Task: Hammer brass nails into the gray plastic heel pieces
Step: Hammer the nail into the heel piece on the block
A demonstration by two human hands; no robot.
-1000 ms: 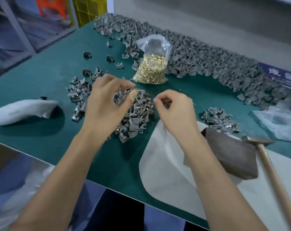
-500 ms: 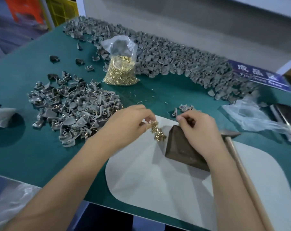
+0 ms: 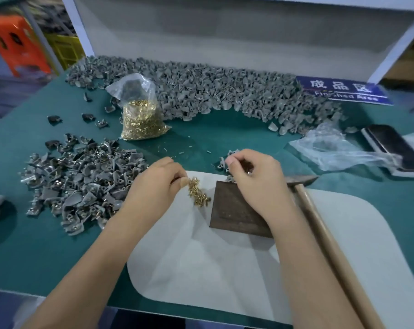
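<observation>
My left hand (image 3: 156, 184) pinches brass nails, and a small heap of brass nails (image 3: 197, 194) lies just below its fingertips on the white mat (image 3: 201, 262). My right hand (image 3: 255, 181) hovers over the far corner of the dark block (image 3: 234, 212), fingers curled; what it holds is hidden. A pile of gray heel pieces (image 3: 82, 179) lies to the left. A long ridge of gray heel pieces (image 3: 201, 96) runs along the back. The hammer (image 3: 320, 224) rests on the mat to the right, handle toward me.
A clear bag of brass nails (image 3: 141, 115) stands behind the left pile. Crumpled clear plastic (image 3: 336, 148) and a dark flat object (image 3: 396, 148) lie at the right. A blue sign (image 3: 343, 90) sits at the back right. The green table edge (image 3: 58, 295) is near me.
Both hands came from the left heel-piece pile to the white mat. The left hand now drops brass nails into a heap beside the block; the right hand sits over the block.
</observation>
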